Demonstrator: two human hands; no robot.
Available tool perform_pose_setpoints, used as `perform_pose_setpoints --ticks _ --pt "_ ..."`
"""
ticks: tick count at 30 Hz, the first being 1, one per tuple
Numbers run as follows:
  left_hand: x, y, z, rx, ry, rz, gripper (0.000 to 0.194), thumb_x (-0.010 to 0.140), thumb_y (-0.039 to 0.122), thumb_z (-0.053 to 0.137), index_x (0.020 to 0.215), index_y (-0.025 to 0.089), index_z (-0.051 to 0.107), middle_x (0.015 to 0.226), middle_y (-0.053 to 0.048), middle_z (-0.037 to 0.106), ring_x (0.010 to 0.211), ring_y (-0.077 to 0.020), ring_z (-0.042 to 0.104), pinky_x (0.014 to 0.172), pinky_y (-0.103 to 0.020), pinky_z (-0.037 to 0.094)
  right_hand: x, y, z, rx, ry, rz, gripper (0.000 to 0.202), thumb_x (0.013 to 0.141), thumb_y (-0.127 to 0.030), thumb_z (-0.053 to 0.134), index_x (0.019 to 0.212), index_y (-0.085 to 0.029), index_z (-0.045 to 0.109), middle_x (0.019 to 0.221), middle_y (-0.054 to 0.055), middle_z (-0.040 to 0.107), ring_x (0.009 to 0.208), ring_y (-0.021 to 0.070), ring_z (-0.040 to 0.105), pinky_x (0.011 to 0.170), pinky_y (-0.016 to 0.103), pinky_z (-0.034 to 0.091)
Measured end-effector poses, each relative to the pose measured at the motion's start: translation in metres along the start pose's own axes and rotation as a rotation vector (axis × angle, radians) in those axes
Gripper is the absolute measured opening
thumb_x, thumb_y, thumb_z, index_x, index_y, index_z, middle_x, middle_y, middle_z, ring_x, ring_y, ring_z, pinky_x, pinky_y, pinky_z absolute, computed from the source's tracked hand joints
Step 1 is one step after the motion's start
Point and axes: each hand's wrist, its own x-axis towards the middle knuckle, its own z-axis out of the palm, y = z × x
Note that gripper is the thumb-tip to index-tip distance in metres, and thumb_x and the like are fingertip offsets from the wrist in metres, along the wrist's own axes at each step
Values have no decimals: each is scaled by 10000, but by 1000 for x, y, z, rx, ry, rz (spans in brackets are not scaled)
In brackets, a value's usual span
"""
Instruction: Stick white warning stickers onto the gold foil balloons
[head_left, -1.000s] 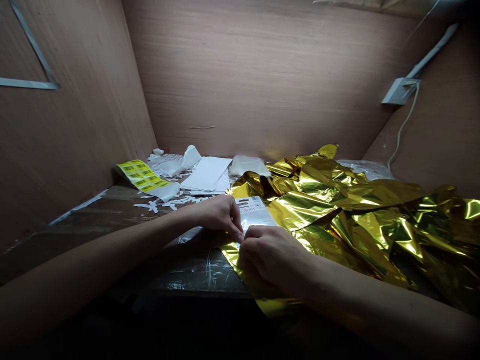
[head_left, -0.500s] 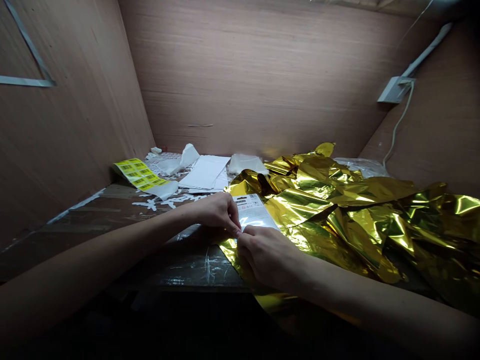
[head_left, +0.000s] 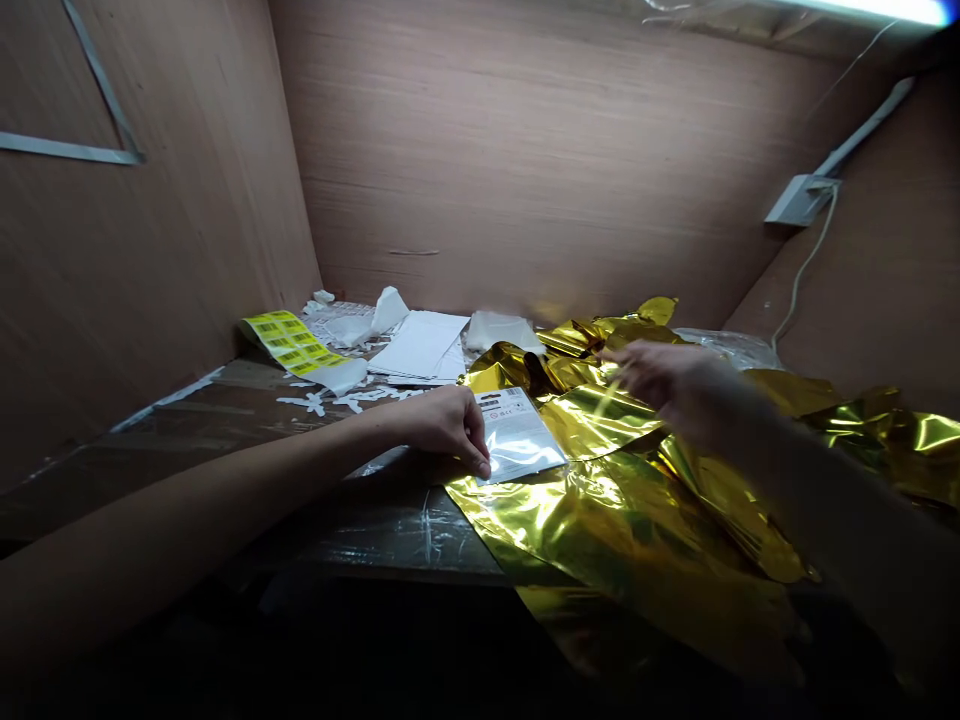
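Observation:
My left hand (head_left: 454, 430) pinches the near left edge of a flat, shiny package (head_left: 521, 440) with a printed top strip. The package lies on the left part of a crumpled gold foil sheet (head_left: 622, 500). Above the foil, to the right of the package, my right hand (head_left: 664, 375) is blurred by motion. Its fingers are smeared, so whether they hold anything cannot be made out.
White cards (head_left: 420, 345) lie behind my left hand, beside a yellow label sheet (head_left: 292, 342) and paper scraps (head_left: 307, 402). Clear plastic (head_left: 727, 348) lies at the back right. A cable (head_left: 806, 260) hangs from a white box (head_left: 802, 200) on the wall.
My right hand has left the package's near edge and moved up and right over the foil. My left hand still pinches the package. The view has shifted slightly.

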Motion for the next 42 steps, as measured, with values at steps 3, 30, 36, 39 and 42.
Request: perform_pose_setpoints --ticks 3,30,36,39,42 --pt "-1 -2 -1 8 -3 -10 407 566 516 931 783 189 826 800 -47 788 739 -179 669 587 -247 397 30 17 -44 53 293 -30 233 1017 -341 442 872 -218 575 1022 161 696 871 196 676 857 436 547" --pt "-22 31 19 308 169 233 446 636 579 867 891 213 839 913 -69 749 758 -177 628 665 -268 422 -71 32 34 -435 -530 -391 124 1007 -225 522 971 -207 639 991 69 739 861 177 698 805 320 543" --pt "-19 29 38 390 322 174 209 837 343 704 759 192 825 713 -62 739 617 -143 587 634 -267 396 -59 27 35 -433 -556 -223 97 929 -201 614 889 -191 702 906 38 746 822 171 675 782 306 490" --pt "-17 23 34 347 309 131 189 819 316 704 771 180 825 682 -56 741 563 -131 568 589 -257 388 -53 24 37 -363 -574 -145 82 893 -215 660 850 -180 720 856 33 746 756 157 663 718 284 484" --pt "-16 19 31 317 294 138 149 786 281 721 779 176 827 726 -58 758 583 -131 589 590 -245 408 -50 21 40 -309 -588 -122 109 882 -233 677 805 -169 721 851 46 752 750 162 665 718 289 494"
